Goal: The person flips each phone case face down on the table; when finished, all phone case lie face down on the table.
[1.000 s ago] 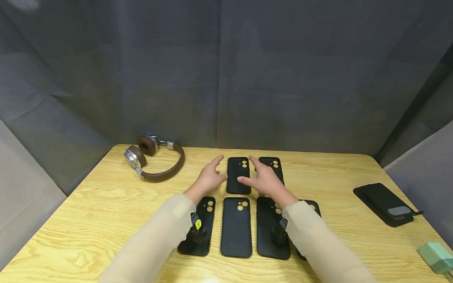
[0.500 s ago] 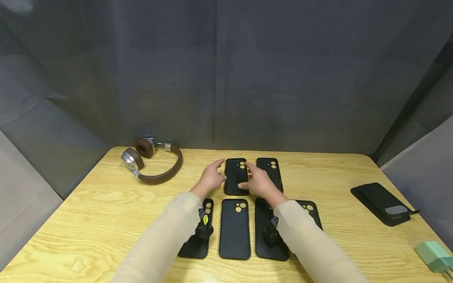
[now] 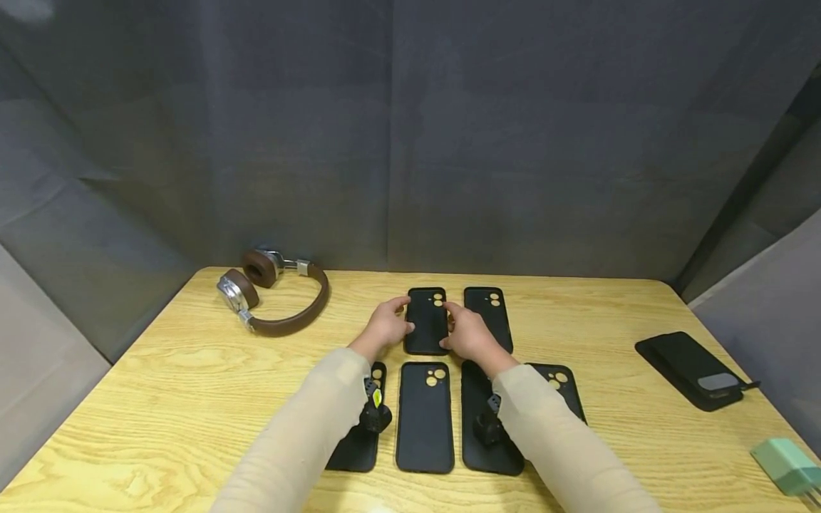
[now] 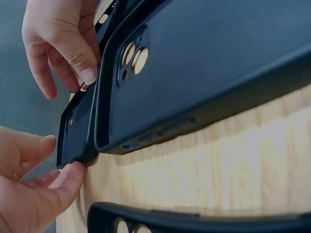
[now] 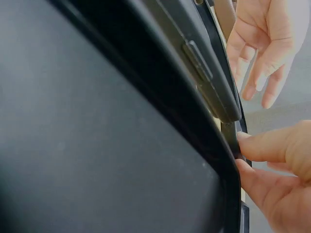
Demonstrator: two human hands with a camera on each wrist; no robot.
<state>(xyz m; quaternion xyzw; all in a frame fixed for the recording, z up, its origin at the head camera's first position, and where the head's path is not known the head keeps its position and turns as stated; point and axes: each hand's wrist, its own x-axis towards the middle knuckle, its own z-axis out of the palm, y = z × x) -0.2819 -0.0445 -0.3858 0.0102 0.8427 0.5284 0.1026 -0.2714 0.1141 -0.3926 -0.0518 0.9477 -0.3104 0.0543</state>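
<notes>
A black phone case [image 3: 425,320] with camera cutouts lies flat in the back row, between my two hands. My left hand [image 3: 382,326] touches its left edge, index finger and thumb spread along it. On the opposite side, my right hand [image 3: 471,333] has its index fingertip and thumb at the right edge. In the left wrist view, the left thumb [image 4: 73,175] meets the rim of that case [image 4: 77,128]. Another black case [image 3: 490,313] lies close on the right, partly behind my right hand. The right wrist view shows the right fingers [image 5: 262,145] at a case's rim.
Several more black cases form a front row: one in the middle [image 3: 425,420], others partly under my forearms. Brown headphones [image 3: 291,325] sit at the back left. A flat black pouch [image 3: 689,367] and a green power adapter [image 3: 785,462] lie on the right of the wooden table [image 3: 173,370].
Both hands have closed in on the back-row case. My right thumb, earlier over its surface, is now at the right edge. The head view has shifted slightly.
</notes>
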